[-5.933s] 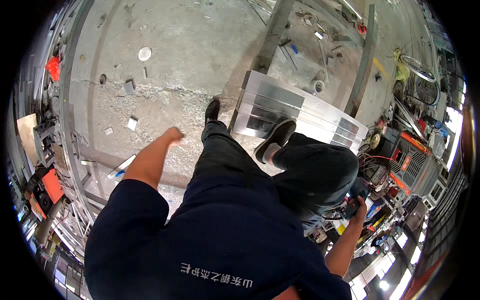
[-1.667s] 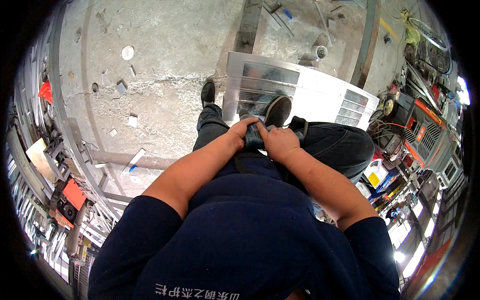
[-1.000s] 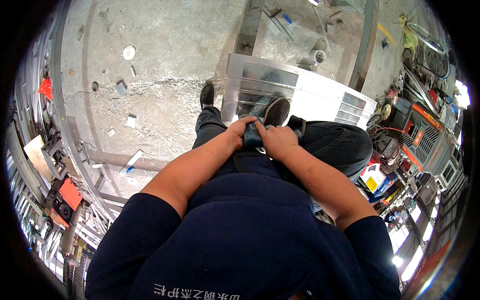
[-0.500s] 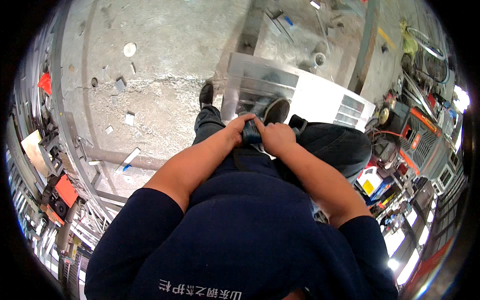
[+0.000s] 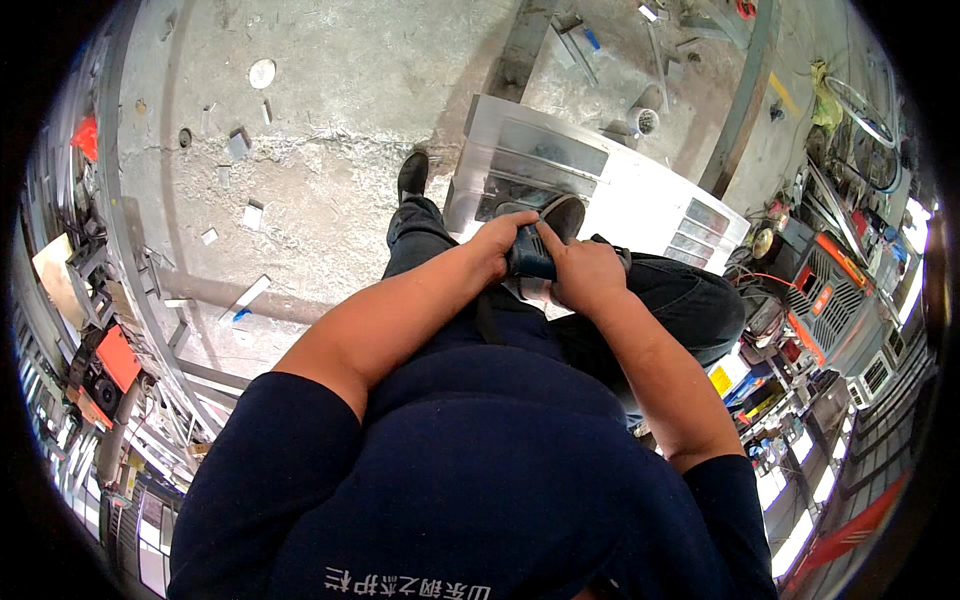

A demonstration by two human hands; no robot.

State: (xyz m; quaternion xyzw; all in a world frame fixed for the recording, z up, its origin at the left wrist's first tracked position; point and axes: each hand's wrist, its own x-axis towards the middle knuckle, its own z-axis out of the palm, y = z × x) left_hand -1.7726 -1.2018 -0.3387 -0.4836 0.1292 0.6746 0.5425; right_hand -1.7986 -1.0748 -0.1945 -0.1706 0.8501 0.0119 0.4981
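My left hand (image 5: pixel 495 245) and my right hand (image 5: pixel 590 272) are closed around a dark blue power tool (image 5: pixel 532 252). It is held in front of my waist, above a pale metal panel (image 5: pixel 640 185) with rectangular openings. Fingers cover much of the tool, and its working end cannot be made out. Beyond the hands one dark shoe (image 5: pixel 562 216) shows against the panel. My other shoe (image 5: pixel 412 175) rests on the concrete to the left of it.
Grey metal beams (image 5: pixel 745 100) run along the floor past the panel. A small white bucket (image 5: pixel 643 121) stands behind it. Offcuts (image 5: pixel 253 214) litter the concrete at left. An orange and grey machine (image 5: pixel 835 290) with cables stands at right. Metal stock and an orange box (image 5: pixel 118 358) crowd the far left.
Both hands have moved slightly to the right with the power tool still in them. More of its blue body shows between the hands. The view has shifted a little.
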